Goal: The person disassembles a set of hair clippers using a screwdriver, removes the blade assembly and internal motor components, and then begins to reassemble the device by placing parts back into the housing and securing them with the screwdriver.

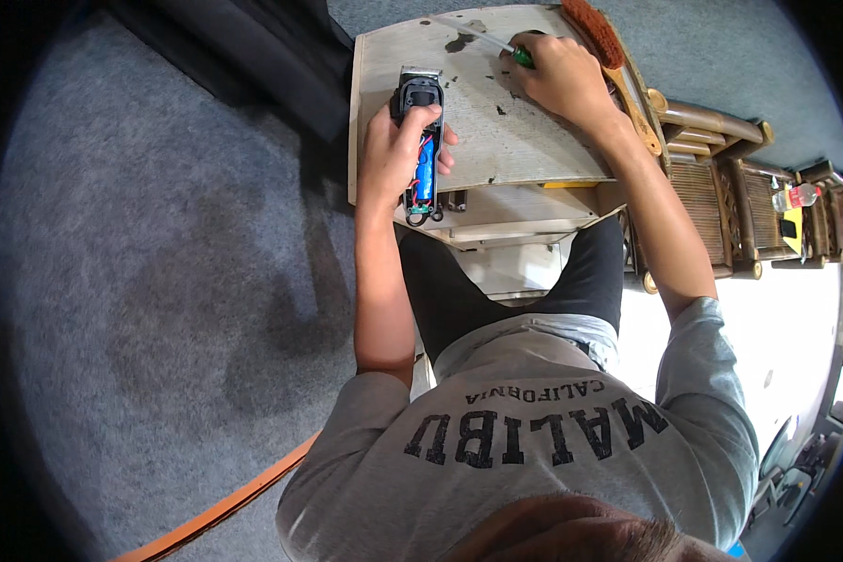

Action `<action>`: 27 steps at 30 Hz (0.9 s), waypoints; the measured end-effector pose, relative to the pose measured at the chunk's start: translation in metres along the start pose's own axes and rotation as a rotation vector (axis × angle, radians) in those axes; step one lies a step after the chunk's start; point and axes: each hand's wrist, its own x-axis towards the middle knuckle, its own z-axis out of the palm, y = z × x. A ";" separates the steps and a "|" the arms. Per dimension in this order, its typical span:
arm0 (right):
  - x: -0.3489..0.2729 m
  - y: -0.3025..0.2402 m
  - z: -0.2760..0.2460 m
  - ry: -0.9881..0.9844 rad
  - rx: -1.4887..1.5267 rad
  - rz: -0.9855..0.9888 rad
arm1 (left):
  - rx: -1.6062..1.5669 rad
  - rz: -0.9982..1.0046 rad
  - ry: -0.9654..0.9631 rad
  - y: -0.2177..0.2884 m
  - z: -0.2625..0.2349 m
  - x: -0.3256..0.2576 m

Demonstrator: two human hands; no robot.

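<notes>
My left hand (384,159) is closed around a black hair clipper (408,101), held upright over the table's left side with its metal blade (421,72) pointing away from me. The thumb presses on the clipper's upper body. Its lower housing is uncovered, baring a blue battery (426,170), red wires and a small green circuit board (421,210). Over the far right of the tabletop, my right hand (569,82) grips a screwdriver by its green handle (523,57). The pale shaft points to the far left. My right fingertips are partly hidden.
The pale wooden table (487,159) has dark stains and bits on top, and an open shelf beneath. A brush (595,33) with reddish bristles lies along its right edge. Bamboo furniture (721,201) stands to the right, carrying a plastic bottle (796,197). Dark fabric (262,56) hangs at the far left.
</notes>
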 end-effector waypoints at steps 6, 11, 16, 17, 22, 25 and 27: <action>-0.003 -0.011 -0.002 -0.084 -0.048 -0.024 | -0.002 0.005 0.001 0.001 0.001 -0.002; -0.002 -0.012 0.000 -0.079 -0.036 -0.073 | 0.006 0.021 -0.008 0.000 0.000 0.000; -0.002 -0.012 0.005 -0.077 -0.063 -0.091 | 0.018 0.032 -0.010 0.002 0.001 -0.002; -0.002 -0.013 0.006 -0.078 -0.077 -0.095 | 0.018 0.032 -0.010 0.003 0.002 -0.003; 0.000 -0.017 0.005 -0.105 -0.103 -0.084 | 0.068 0.036 -0.007 0.005 0.004 -0.005; 0.000 -0.019 0.006 -0.102 -0.127 -0.097 | 0.064 0.037 -0.011 0.006 0.004 -0.006; 0.001 -0.021 0.005 -0.098 -0.137 -0.109 | 0.067 0.034 -0.013 0.006 0.003 -0.006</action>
